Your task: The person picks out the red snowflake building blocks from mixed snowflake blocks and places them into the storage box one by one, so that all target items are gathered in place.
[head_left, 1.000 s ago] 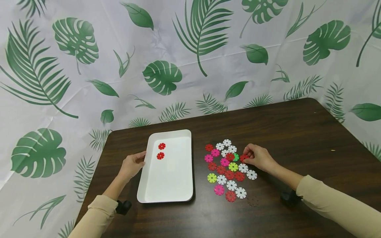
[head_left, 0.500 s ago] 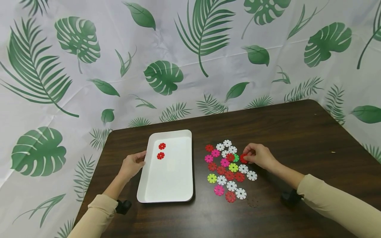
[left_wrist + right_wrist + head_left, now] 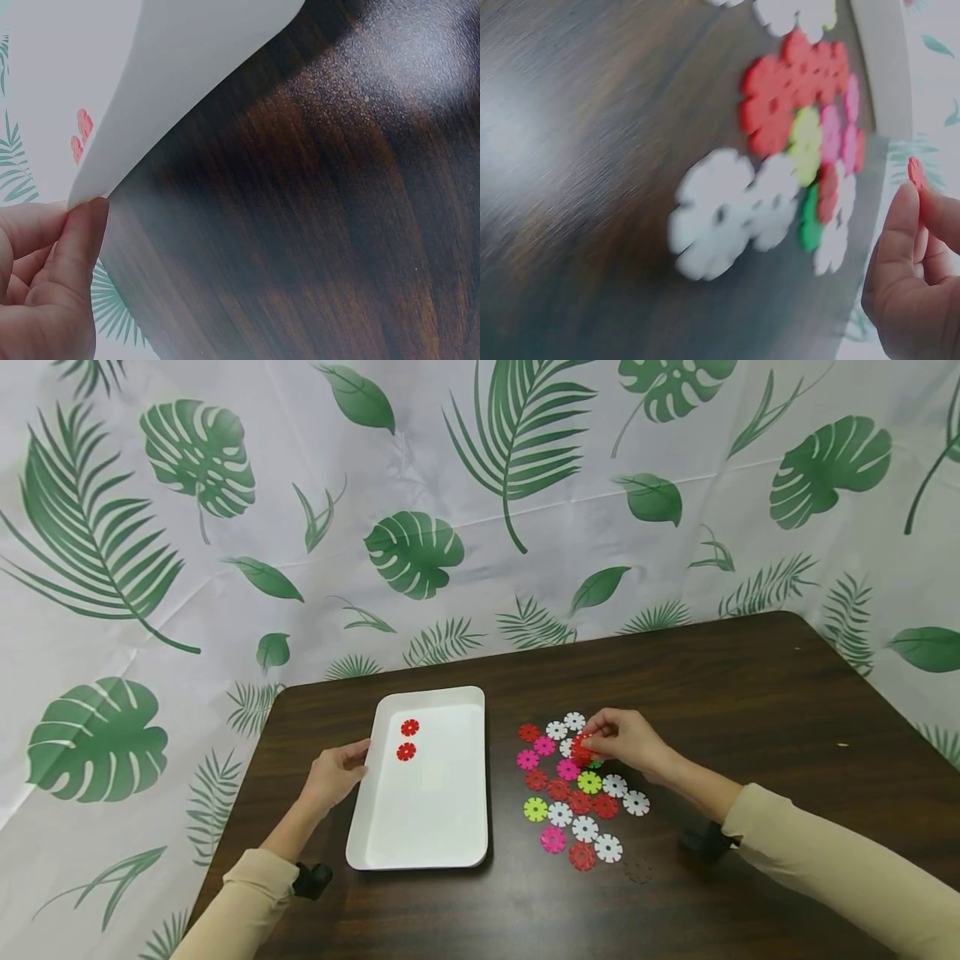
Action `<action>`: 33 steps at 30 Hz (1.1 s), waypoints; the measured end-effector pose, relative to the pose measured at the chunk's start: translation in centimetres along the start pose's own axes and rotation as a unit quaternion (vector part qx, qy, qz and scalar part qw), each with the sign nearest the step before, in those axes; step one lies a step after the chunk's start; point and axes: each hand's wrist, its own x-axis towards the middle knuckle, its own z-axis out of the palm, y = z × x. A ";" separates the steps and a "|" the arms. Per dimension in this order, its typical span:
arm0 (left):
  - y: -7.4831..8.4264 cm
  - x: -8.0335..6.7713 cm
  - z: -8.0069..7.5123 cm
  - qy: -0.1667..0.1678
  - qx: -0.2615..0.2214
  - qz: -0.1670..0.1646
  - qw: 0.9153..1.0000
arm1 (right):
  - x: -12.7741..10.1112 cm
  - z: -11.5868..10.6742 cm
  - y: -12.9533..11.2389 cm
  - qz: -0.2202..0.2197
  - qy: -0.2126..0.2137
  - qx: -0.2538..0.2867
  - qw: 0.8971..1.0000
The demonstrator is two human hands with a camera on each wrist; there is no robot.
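Note:
My right hand (image 3: 628, 743) pinches a red notched disc (image 3: 916, 171) between thumb and fingertips, above the far part of a spread of discs. My left hand (image 3: 332, 778) is at the left side of a white tray (image 3: 427, 814); in the left wrist view, thumb and finger pinch its rim (image 3: 88, 174). Two red discs (image 3: 406, 752) lie inside the tray near its far left. Flat on the table are red, white (image 3: 637, 802), pink (image 3: 553, 839) and yellow-green (image 3: 589, 782) discs. A green disc (image 3: 810, 218) is partly covered by a red one.
The dark wooden table (image 3: 720, 693) has rounded far corners and meets a leaf-patterned cloth (image 3: 547, 560) behind it. The tray's right wall stands between the spread discs and the two inside it. Some discs overlap.
My right hand has picked up the red disc from the right side of the spread and moved left with it over the other discs. The left hand and tray have stayed put.

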 end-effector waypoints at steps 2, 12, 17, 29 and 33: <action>0.0 0.0 0.0 0.000 0.000 0.001 1.000 | 0.3 0.5 -0.5 0.000 -0.003 0.004 1.000; 0.0 -0.1 0.1 -0.001 -0.003 -0.002 1.000 | 1.8 3.9 -3.4 0.001 -0.027 0.058 0.998; -0.1 -0.1 0.1 -0.002 -0.005 -0.002 1.000 | 2.7 5.8 -5.0 -0.004 -0.039 0.067 0.997; -0.2 0.2 0.1 0.002 0.002 -0.006 1.000 | 5.6 11.2 -8.7 -0.003 -0.061 0.129 0.990; -0.1 0.3 0.2 0.006 0.003 -0.001 1.000 | 6.5 13.2 -9.6 0.009 -0.066 0.140 0.988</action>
